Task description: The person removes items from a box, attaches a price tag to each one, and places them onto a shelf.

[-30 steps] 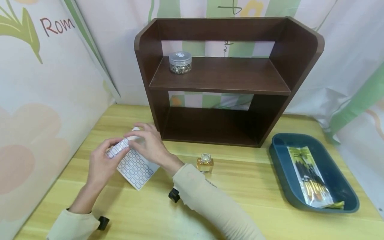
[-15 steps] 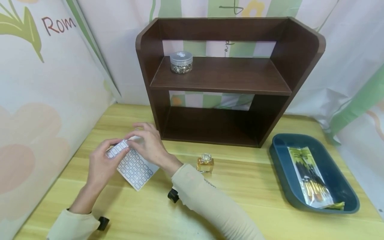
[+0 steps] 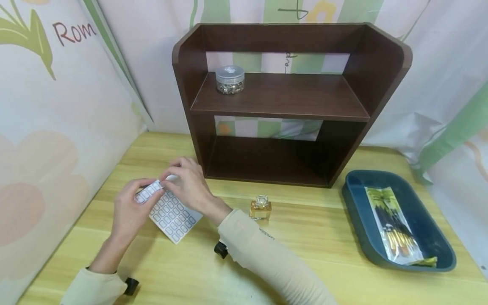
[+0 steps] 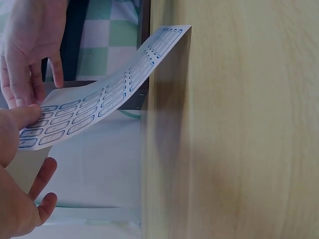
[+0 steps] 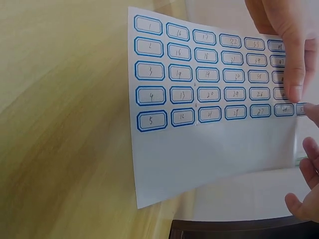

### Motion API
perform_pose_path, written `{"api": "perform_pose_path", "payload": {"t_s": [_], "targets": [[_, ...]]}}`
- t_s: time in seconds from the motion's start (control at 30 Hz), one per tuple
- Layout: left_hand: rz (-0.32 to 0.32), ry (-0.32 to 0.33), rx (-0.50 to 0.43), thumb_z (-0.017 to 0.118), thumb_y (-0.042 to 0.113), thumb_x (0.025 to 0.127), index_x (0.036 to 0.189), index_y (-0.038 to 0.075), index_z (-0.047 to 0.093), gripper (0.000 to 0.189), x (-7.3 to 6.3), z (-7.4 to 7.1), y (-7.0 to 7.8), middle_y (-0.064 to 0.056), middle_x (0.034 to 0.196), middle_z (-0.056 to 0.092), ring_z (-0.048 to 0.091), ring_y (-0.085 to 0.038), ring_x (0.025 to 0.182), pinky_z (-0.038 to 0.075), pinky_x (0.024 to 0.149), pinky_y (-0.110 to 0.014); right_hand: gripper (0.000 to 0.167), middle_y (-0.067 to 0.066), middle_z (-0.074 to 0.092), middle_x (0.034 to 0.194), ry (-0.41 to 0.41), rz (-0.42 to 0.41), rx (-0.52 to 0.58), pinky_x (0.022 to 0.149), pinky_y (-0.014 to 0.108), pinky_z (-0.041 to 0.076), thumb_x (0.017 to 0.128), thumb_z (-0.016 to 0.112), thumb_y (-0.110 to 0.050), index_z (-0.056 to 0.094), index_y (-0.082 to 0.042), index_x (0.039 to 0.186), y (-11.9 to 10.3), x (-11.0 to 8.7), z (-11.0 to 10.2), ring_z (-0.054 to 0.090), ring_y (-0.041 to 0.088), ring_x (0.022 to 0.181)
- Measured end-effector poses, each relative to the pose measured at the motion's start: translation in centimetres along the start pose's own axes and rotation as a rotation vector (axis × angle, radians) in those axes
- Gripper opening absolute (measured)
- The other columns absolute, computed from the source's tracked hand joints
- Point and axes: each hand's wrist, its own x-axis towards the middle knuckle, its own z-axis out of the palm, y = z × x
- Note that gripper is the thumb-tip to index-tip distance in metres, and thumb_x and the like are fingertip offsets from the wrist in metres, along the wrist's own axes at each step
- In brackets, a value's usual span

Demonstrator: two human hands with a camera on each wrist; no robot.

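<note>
A white sheet of label stickers (image 3: 175, 218) is bent near its top edge, held over the table at the left. Its blue-bordered labels carry handwritten numbers, and one side strip is blank, as the right wrist view shows. My left hand (image 3: 129, 207) pinches the bent end, thumb on the printed face and fingers behind. From the other side, my right hand (image 3: 189, 184) pinches the sheet's edge between thumb and index finger, close to the left fingertips. In the left wrist view, the left thumb (image 4: 25, 117) lies across the end labels.
A dark brown two-tier shelf (image 3: 282, 114) stands behind the hands, with a clear lidded jar (image 3: 230, 82) on its upper board. An amber perfume bottle (image 3: 261, 208) is right of the sheet. At the right, a dark teal tray (image 3: 354, 224) holds a packet of brushes (image 3: 394, 228).
The sheet's far corner, which showed above the right fingers, has dropped out of sight. The right fingers have drawn slightly closer together; both hands stay in nearly the same place.
</note>
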Motion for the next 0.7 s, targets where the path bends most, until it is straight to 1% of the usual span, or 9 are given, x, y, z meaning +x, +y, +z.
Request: {"api": "perform_pose_path", "payload": {"t_s": [0.1, 0.2, 0.33, 0.4, 0.47, 0.57, 0.63, 0.7], "targets": [[-0.011, 0.005, -0.008, 0.086, -0.003, 0.074, 0.105, -0.006, 0.069, 0.035, -0.1, 0.0, -0.1, -0.018, 0.104, 0.070, 0.061, -0.022, 0.096, 0.043, 0.084, -0.012, 0.011, -0.005, 0.063, 0.125, -0.006, -0.001, -0.008, 0.111, 0.031, 0.031, 0.090, 0.078, -0.026, 0.076, -0.024, 0.101, 0.0, -0.1, -0.1, 0.048, 0.012, 0.123], [-0.026, 0.009, -0.011, 0.086, -0.003, 0.075, 0.106, -0.006, 0.070, 0.036, -0.1, 0.0, -0.1, -0.017, 0.104, 0.070, 0.060, -0.016, 0.095, 0.044, 0.083, -0.012, 0.012, -0.006, 0.066, 0.121, -0.007, 0.002, -0.001, 0.111, 0.030, 0.032, 0.089, 0.078, -0.026, 0.076, -0.023, 0.100, 0.0, -0.2, -0.2, 0.050, 0.011, 0.121], [-0.038, 0.016, -0.006, 0.087, -0.002, 0.075, 0.107, -0.005, 0.070, 0.036, -0.2, 0.1, -0.1, -0.016, 0.104, 0.070, 0.057, -0.007, 0.092, 0.044, 0.076, -0.011, 0.010, -0.008, 0.070, 0.113, 0.008, 0.012, 0.019, 0.109, 0.029, 0.033, 0.089, 0.078, -0.023, 0.075, -0.021, 0.099, 0.1, -0.4, -0.4, 0.054, 0.009, 0.117], [-0.043, 0.016, 0.003, 0.086, -0.002, 0.076, 0.108, -0.005, 0.070, 0.036, -0.1, 0.1, -0.3, -0.016, 0.104, 0.070, 0.056, -0.007, 0.091, 0.044, 0.075, -0.010, 0.009, -0.008, 0.072, 0.108, 0.035, 0.009, 0.044, 0.108, 0.028, 0.034, 0.089, 0.078, -0.020, 0.075, -0.020, 0.097, 0.3, -0.6, -0.5, 0.056, 0.009, 0.113], [-0.052, 0.010, 0.019, 0.086, -0.001, 0.077, 0.109, -0.005, 0.070, 0.036, -0.1, 0.1, -0.4, -0.017, 0.104, 0.069, 0.056, -0.010, 0.091, 0.044, 0.073, -0.010, 0.007, -0.008, 0.073, 0.102, 0.062, 0.003, 0.081, 0.103, 0.024, 0.038, 0.088, 0.078, -0.016, 0.076, -0.018, 0.095, 0.6, -0.7, -0.7, 0.059, 0.009, 0.105], [-0.081, -0.008, 0.048, 0.085, 0.001, 0.078, 0.111, -0.005, 0.069, 0.037, 0.0, -0.1, -0.6, -0.017, 0.106, 0.068, 0.057, -0.016, 0.091, 0.043, 0.071, -0.011, 0.006, -0.008, 0.073, 0.093, 0.079, 0.017, 0.166, 0.088, 0.018, 0.043, 0.087, 0.077, -0.012, 0.076, -0.015, 0.092, 0.8, -1.2, -1.0, 0.061, 0.010, 0.092], [-0.102, -0.024, 0.070, 0.085, 0.003, 0.080, 0.112, -0.005, 0.069, 0.037, 0.1, -0.2, -0.8, -0.018, 0.106, 0.068, 0.057, -0.020, 0.091, 0.042, 0.069, -0.012, 0.005, -0.009, 0.072, 0.088, 0.074, 0.043, 0.216, 0.078, 0.017, 0.044, 0.087, 0.078, -0.011, 0.076, -0.014, 0.091, 0.9, -1.6, -1.2, 0.060, 0.011, 0.087], [-0.121, -0.038, 0.097, 0.084, 0.005, 0.081, 0.113, -0.004, 0.068, 0.037, 0.2, -0.5, -1.0, -0.020, 0.106, 0.067, 0.059, -0.025, 0.092, 0.042, 0.070, -0.015, 0.005, -0.009, 0.071, 0.085, 0.062, 0.075, 0.261, 0.074, 0.018, 0.047, 0.087, 0.078, -0.010, 0.075, -0.013, 0.090, 0.8, -2.1, -1.4, 0.059, 0.011, 0.083]]}}
